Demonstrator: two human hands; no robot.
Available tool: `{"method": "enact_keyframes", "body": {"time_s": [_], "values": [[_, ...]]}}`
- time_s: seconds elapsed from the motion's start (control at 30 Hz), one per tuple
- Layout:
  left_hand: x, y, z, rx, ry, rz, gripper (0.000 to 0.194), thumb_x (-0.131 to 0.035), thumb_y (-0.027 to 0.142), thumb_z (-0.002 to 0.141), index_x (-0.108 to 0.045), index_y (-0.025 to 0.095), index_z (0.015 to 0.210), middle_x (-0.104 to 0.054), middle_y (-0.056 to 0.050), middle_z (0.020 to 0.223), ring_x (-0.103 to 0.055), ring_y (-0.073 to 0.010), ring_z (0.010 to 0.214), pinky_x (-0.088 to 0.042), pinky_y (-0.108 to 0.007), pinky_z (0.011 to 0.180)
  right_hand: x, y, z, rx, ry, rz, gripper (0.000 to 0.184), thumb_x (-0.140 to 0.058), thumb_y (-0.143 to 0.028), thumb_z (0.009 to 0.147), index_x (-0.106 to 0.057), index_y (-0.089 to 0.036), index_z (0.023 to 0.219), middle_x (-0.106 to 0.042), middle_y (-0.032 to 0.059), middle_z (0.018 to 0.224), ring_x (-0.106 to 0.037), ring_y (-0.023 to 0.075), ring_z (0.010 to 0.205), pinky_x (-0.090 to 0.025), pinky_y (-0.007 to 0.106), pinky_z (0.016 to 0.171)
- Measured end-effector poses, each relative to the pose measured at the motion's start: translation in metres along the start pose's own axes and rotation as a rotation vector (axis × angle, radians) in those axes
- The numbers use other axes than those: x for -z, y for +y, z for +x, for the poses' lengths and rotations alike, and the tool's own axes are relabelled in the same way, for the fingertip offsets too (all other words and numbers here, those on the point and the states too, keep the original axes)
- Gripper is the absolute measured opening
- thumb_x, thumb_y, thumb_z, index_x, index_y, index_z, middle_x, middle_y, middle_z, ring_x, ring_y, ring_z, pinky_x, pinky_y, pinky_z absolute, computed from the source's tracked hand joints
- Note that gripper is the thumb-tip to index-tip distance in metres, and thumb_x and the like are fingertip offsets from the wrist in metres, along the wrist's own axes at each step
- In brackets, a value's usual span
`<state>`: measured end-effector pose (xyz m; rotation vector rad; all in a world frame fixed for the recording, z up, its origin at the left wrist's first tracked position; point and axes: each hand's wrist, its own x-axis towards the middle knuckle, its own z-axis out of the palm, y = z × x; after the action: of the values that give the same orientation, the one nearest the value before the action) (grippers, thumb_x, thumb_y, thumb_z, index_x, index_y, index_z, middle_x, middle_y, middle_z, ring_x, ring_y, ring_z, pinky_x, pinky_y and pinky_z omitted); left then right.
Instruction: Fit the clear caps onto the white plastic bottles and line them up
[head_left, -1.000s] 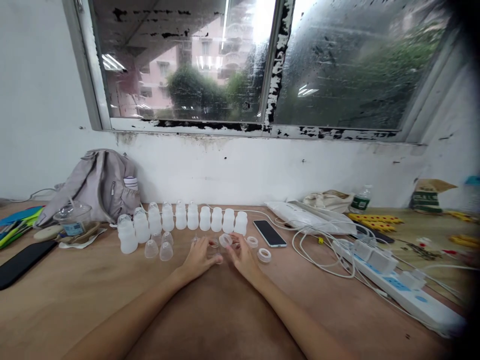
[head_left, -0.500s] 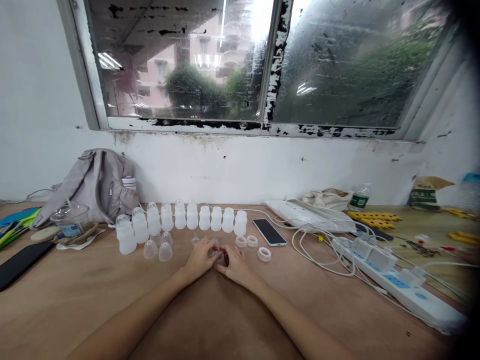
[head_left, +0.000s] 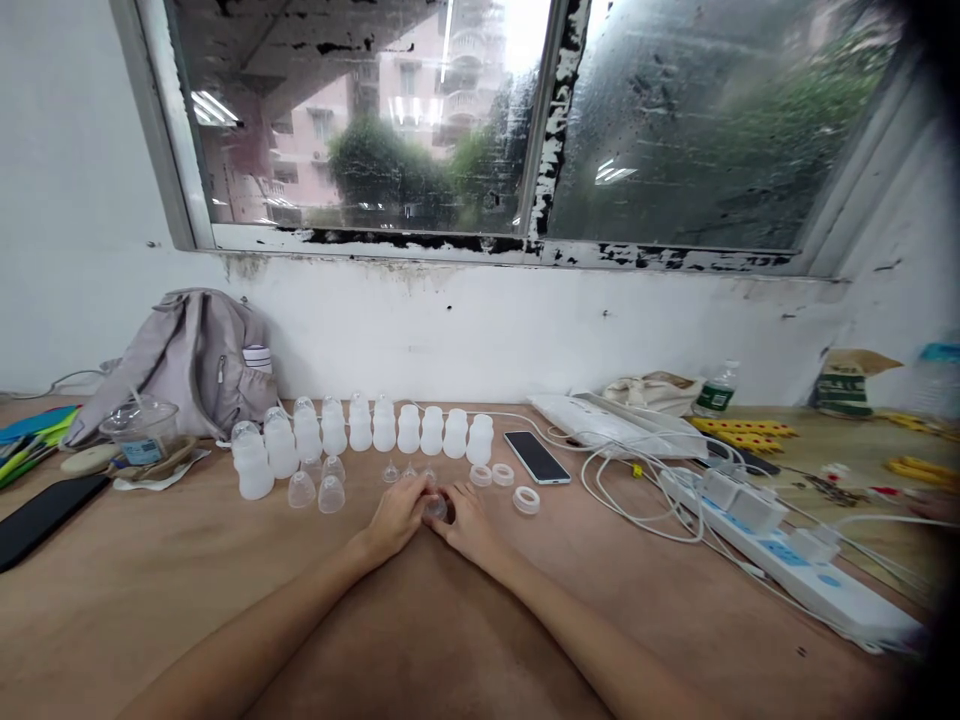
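My left hand (head_left: 397,515) and my right hand (head_left: 466,522) meet low over the table, fingers curled round a small clear round piece (head_left: 435,508). Fingers partly cover it, so its exact kind is unclear. Just beyond them stand several clear bottle nipples (head_left: 409,472). White screw rings (head_left: 526,500) lie to the right of my right hand. On the left are several clear dome caps (head_left: 331,494). Behind runs a curved row of frosted baby bottles (head_left: 409,430); those on the left wear clear caps, those on the right have none.
A phone (head_left: 537,457) lies right of the bottles, near tangled white cables (head_left: 637,510) and a power strip (head_left: 795,570). At left are a grey backpack (head_left: 191,370), a plastic cup (head_left: 141,435) and a black phone (head_left: 49,520). A wall with a window rises behind the table.
More of the clear round piece shows between my hands as the fingers have shifted slightly around it. The whole view has tilted a little; the bottles, caps and rings stay put.
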<state>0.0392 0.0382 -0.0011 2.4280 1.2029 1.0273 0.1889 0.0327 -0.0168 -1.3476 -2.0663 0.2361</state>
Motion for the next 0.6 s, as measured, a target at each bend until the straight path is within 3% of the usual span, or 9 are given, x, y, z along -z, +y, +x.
{"method": "enact_keyframes", "body": {"time_s": [0.27,0.37,0.47,0.6], "values": [[-0.002,-0.004,-0.004,0.014,0.099,-0.03,0.013,-0.037,0.026,0.082,-0.047,0.02,0.076,-0.055,-0.001,0.076,-0.051,-0.0143,0.073,-0.04,-0.026,0.068,0.0,-0.003,-0.001,0.012,-0.054,-0.097,0.027,-0.055,-0.038,0.071,-0.054,-0.022,0.093,-0.054,0.0047,0.092,-0.045,0.0213,0.09,-0.031,0.033,0.076],[-0.003,-0.004,-0.002,0.02,0.067,-0.008,0.014,-0.037,0.027,0.083,-0.048,0.02,0.077,-0.055,-0.002,0.076,-0.051,-0.0143,0.073,-0.04,-0.026,0.068,0.0,-0.003,-0.002,0.006,-0.035,-0.103,0.027,-0.058,-0.037,0.069,-0.055,-0.02,0.09,-0.054,0.0054,0.091,-0.045,0.0222,0.09,-0.032,0.033,0.076],[0.003,-0.003,0.011,0.012,0.069,0.089,0.019,-0.033,0.03,0.085,-0.049,0.02,0.086,-0.056,-0.003,0.083,-0.051,-0.0158,0.079,-0.04,-0.028,0.073,0.002,-0.002,-0.001,-0.024,-0.005,-0.052,0.026,-0.06,-0.036,0.067,-0.057,-0.018,0.085,-0.054,0.0065,0.089,-0.047,0.0219,0.089,-0.034,0.033,0.076],[0.02,-0.011,0.047,0.057,0.22,0.371,0.033,-0.035,0.033,0.084,-0.038,0.019,0.114,-0.048,-0.009,0.104,-0.046,-0.0213,0.097,-0.036,-0.034,0.083,0.004,0.0,0.001,-0.08,0.05,0.056,0.025,-0.059,-0.033,0.068,-0.057,-0.017,0.088,-0.054,0.0064,0.086,-0.049,0.0211,0.086,-0.037,0.033,0.076]]}}
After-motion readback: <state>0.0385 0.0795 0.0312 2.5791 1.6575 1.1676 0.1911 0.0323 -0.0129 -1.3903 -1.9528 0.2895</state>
